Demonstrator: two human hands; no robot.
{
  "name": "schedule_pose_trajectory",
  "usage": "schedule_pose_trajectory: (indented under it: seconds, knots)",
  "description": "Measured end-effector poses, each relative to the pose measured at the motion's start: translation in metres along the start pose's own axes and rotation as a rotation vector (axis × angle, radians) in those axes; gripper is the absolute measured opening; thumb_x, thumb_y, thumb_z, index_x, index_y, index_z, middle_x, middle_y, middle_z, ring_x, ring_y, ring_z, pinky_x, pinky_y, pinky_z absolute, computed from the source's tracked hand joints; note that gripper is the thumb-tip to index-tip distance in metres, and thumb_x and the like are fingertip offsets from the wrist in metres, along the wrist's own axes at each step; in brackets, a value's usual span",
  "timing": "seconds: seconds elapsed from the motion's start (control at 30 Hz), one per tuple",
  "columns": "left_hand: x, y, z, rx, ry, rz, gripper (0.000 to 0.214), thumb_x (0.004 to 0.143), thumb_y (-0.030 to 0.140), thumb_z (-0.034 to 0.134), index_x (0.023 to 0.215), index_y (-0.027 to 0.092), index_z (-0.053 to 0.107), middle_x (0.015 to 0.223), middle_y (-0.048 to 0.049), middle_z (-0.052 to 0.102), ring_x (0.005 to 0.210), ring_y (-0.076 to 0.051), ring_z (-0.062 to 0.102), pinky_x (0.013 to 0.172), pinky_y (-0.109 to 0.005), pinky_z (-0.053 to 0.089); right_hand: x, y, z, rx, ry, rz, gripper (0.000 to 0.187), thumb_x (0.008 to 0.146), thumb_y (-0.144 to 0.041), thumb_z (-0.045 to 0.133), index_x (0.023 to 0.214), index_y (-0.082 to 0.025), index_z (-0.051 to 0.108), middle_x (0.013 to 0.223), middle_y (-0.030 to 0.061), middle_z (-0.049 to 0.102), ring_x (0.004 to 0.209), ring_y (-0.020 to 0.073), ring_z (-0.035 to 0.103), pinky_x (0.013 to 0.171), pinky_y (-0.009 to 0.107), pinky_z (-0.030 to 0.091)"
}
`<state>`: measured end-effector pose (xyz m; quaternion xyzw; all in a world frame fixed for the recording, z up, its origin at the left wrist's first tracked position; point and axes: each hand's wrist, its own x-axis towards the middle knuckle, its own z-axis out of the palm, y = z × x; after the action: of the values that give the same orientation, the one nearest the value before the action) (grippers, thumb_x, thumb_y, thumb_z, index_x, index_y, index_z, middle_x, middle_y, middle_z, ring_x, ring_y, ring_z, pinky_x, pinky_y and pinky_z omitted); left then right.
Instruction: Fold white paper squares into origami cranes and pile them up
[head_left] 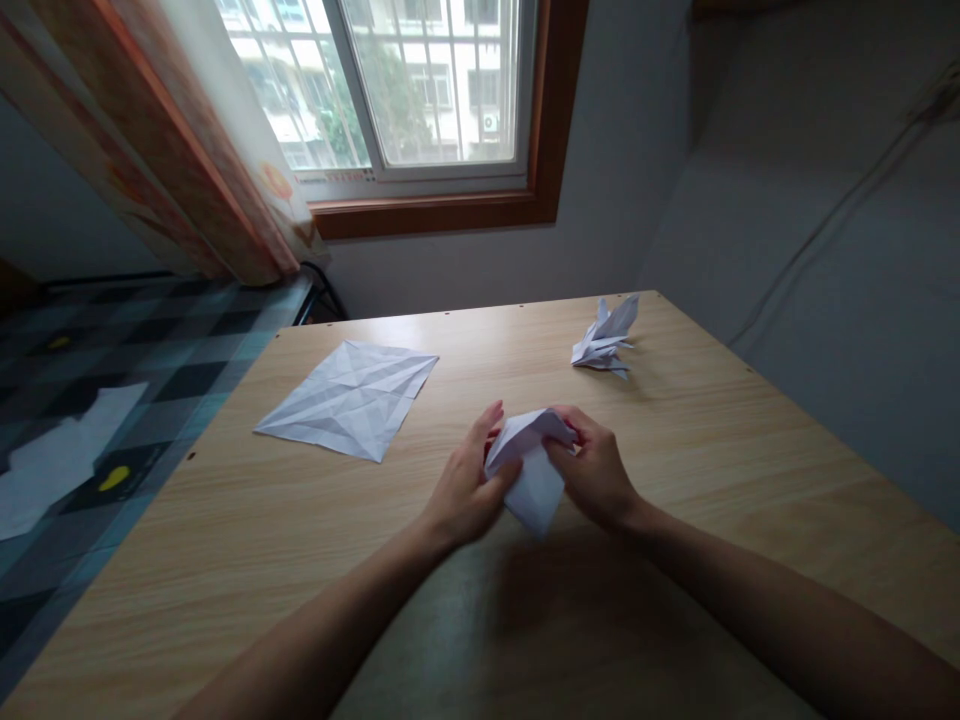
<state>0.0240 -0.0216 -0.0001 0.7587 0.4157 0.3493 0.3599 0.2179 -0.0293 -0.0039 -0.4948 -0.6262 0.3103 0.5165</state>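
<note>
A partly folded sheet of white paper [537, 482] is held between my two hands above the wooden table, one corner pointing down toward me. My left hand [471, 482] grips its left side, thumb lying on the near face and fingers behind. At the upper right edge, my right hand [597, 468] pinches the paper between thumb and fingers. The upper flap bulges away from the lower layer. Some fingertips are hidden behind the paper.
On the table [300, 560] lies a creased, unfolded paper square [356, 395] at left. A folded origami figure [606, 338] stands at the back right. Loose white papers [60, 460] rest on the checkered bed [187, 375] at far left. A window [435, 90] is behind.
</note>
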Motion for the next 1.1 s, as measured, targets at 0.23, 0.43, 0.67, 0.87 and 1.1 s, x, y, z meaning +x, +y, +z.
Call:
schedule_pose_trajectory:
  seconds: [0.23, 0.43, 0.67, 0.87, 1.1]
  knots:
    - [0.013, -0.015, -0.029, 0.232, -0.144, 0.193, 0.045, 0.086, 0.014, 0.045, 0.127, 0.023, 0.062, 0.140, -0.0080, 0.056, 0.129, -0.024, 0.050, 0.110, -0.045, 0.039, 0.020, 0.022, -0.026, -0.231, -0.337, -0.292, 0.036, 0.081, -0.005, 0.051, 0.104, -0.021, 0.073, 0.108, 0.0085, 0.073, 0.100, 0.0217, 0.064, 0.089, 0.039, 0.050]
    - [0.013, -0.012, -0.043, 0.507, -0.448, 0.303, 0.050, 0.081, 0.019, 0.053, 0.131, 0.023, 0.060, 0.143, -0.0054, 0.054, 0.137, -0.030, 0.042, 0.113, -0.052, 0.033, 0.025, 0.025, -0.049, -0.437, -0.625, -0.438, 0.046, 0.074, -0.014, 0.062, 0.120, -0.020, 0.068, 0.129, 0.0113, 0.065, 0.124, 0.0296, 0.054, 0.105, 0.051, 0.041]
    - [0.011, -0.012, -0.033, 0.682, -0.374, 0.417, 0.033, 0.095, 0.035, 0.049, 0.123, 0.025, 0.064, 0.137, -0.0066, 0.060, 0.131, -0.029, 0.050, 0.110, -0.050, 0.035, 0.020, 0.017, -0.027, -0.648, -0.531, -0.431, 0.092, 0.084, -0.063, 0.056, 0.148, -0.001, 0.032, 0.155, 0.0269, 0.028, 0.147, 0.0356, 0.021, 0.117, 0.056, 0.022]
    - [0.011, -0.005, -0.032, 0.751, -0.375, 0.479, 0.035, 0.093, 0.036, 0.050, 0.123, 0.021, 0.062, 0.133, -0.0087, 0.063, 0.128, -0.026, 0.053, 0.108, -0.045, 0.037, 0.015, 0.010, 0.003, -0.769, -0.710, -0.491, 0.112, 0.076, -0.079, 0.052, 0.150, 0.000, 0.025, 0.153, 0.0278, 0.031, 0.146, 0.0356, 0.025, 0.118, 0.051, 0.022]
    - [0.006, -0.004, -0.034, 0.786, -0.380, 0.427, 0.040, 0.091, 0.042, 0.052, 0.124, 0.022, 0.061, 0.135, -0.0082, 0.061, 0.128, -0.028, 0.053, 0.108, -0.048, 0.034, 0.011, 0.010, -0.012, -0.878, -0.738, -0.442, 0.113, 0.076, -0.084, 0.043, 0.149, 0.001, 0.028, 0.156, 0.0273, 0.025, 0.146, 0.0362, 0.023, 0.120, 0.051, 0.018]
